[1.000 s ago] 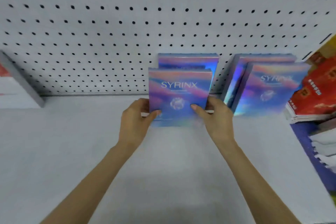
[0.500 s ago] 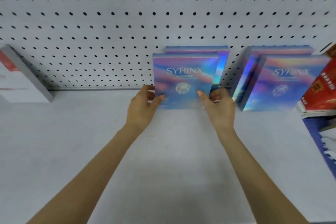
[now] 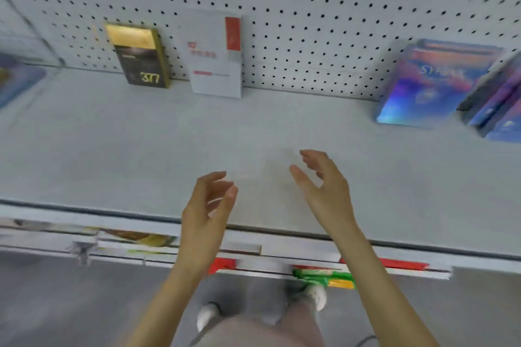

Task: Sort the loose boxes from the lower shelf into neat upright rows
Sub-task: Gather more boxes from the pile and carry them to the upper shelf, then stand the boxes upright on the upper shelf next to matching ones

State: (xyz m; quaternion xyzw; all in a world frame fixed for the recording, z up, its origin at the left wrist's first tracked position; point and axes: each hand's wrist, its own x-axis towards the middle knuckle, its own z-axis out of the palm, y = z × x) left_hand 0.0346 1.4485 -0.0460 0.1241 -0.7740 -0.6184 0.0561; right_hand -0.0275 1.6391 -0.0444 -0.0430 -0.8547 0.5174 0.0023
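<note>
My left hand [image 3: 207, 214] and my right hand [image 3: 324, 191] hover over the front of the grey shelf [image 3: 141, 149], both empty with fingers loosely spread. A blue iridescent SYRINX box [image 3: 428, 84] stands upright against the pegboard at the far right, well away from both hands. More blue boxes [image 3: 496, 104] lean beside it at the frame edge. A black and gold box marked 377 [image 3: 141, 59] and a white box with red print [image 3: 215, 56] stand upright at the back left. The view is blurred.
The pegboard back wall [image 3: 310, 8] closes the shelf. Below the shelf's front edge [image 3: 282, 234], a lower shelf holds flat white, red and green boxes [image 3: 324, 276]. Another bluish box [image 3: 19, 82] lies at the far left. My shoes [image 3: 317, 296] stand on grey floor.
Both hands let go of the SYRINX box and drew back toward the shelf's front edge. The view swung left and down, putting the blue boxes at the right.
</note>
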